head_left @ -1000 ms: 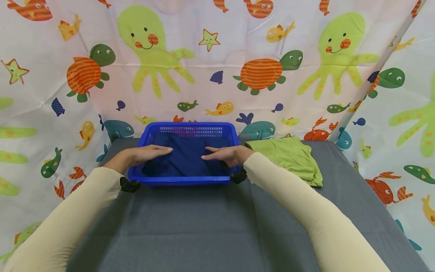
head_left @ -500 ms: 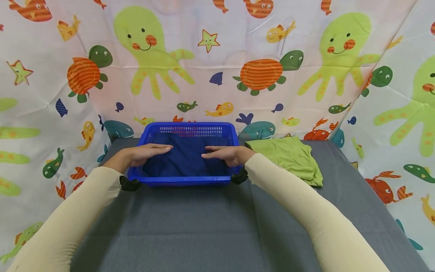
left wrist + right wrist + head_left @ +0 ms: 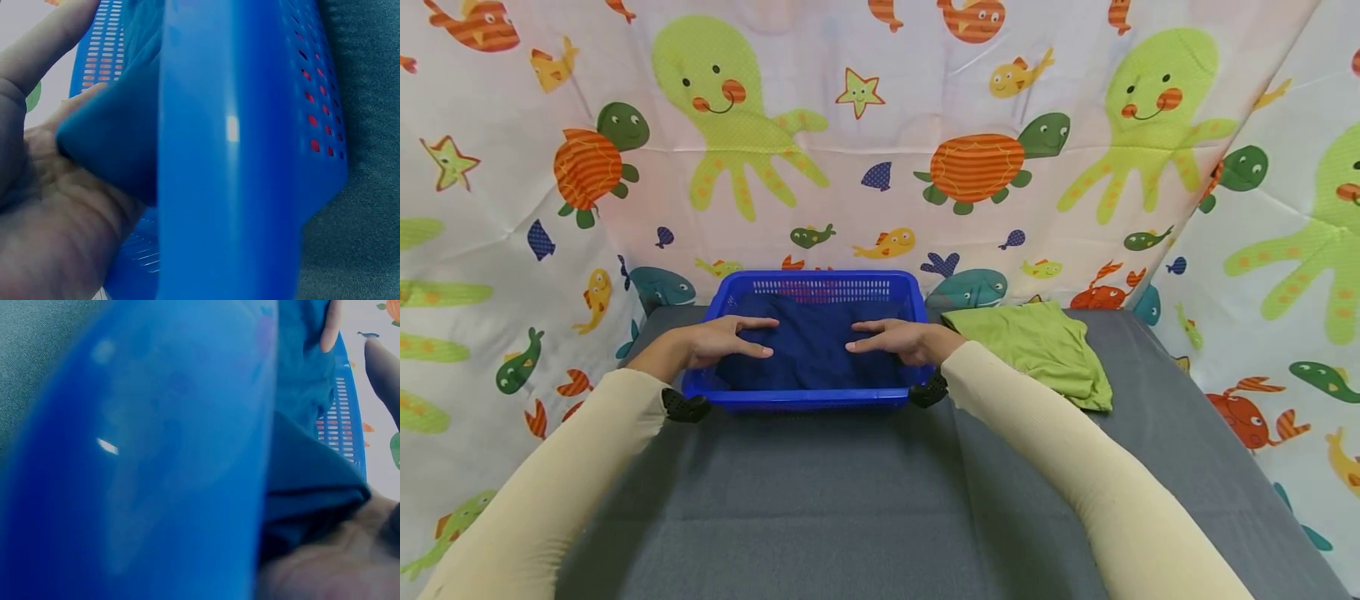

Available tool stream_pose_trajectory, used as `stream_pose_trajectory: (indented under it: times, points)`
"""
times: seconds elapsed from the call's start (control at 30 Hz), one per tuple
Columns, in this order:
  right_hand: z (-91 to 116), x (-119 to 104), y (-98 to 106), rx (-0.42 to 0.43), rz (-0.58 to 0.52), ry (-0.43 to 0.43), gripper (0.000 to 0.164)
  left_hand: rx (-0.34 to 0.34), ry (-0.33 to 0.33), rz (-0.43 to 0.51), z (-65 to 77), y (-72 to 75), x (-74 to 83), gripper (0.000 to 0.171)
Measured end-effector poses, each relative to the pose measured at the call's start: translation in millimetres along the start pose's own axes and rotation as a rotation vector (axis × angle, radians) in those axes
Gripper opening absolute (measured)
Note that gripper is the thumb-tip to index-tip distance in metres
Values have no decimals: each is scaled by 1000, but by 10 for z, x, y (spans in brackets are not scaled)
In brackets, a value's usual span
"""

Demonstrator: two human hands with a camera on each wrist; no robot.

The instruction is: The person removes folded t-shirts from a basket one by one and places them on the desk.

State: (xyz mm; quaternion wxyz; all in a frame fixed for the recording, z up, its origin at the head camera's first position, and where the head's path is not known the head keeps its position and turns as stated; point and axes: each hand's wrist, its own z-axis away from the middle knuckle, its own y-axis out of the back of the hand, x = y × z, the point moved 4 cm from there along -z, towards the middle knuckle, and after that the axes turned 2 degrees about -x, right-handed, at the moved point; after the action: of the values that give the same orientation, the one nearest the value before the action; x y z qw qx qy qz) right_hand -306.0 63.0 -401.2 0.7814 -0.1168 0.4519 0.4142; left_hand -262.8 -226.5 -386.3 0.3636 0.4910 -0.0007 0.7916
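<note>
A dark blue cloth (image 3: 812,346) lies folded in a blue plastic basket (image 3: 805,401) with perforated walls. My left hand (image 3: 709,340) reaches over the basket's left end, thumb and fingers spread apart at the cloth's left side. In the left wrist view, the cloth's folded edge (image 3: 119,134) sits against the palm, with part of the fingers behind it. Over the right end comes my right hand (image 3: 910,340), thumb and fingers apart beside the cloth. The right wrist view has layered cloth (image 3: 312,481) by the palm, largely hidden behind the basket rim (image 3: 175,456).
A lime green cloth (image 3: 1037,346) lies flat and wrinkled to the right of the basket. Grey fabric (image 3: 820,500) covers the table. A curtain (image 3: 887,92) printed with sea animals stands behind and along both sides.
My left thumb has moved away from the fingers, opening a gap between them. The right hand has barely shifted. The fold across the cloth's middle looks flatter than a second ago.
</note>
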Motion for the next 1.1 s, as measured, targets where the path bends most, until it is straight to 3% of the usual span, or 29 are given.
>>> stream_pose_trajectory:
  times: [0.17,0.47,0.67,0.93,1.1]
  points:
    - [37,-32,21,63,-24,55,73,33,-60,40,60,47,23,78]
    - [236,-203,105,167,109,125,71,141,-148,27,262,196,171,73]
    - [329,-278,183,171,105,139,67,179,-198,59,385,256,327,73]
    - [332,-232,212,172,157,86,67,191,-258,52,430,252,503,70]
    - [349,-263,250,215,107,154,68,206,-276,102,454,245,571,67]
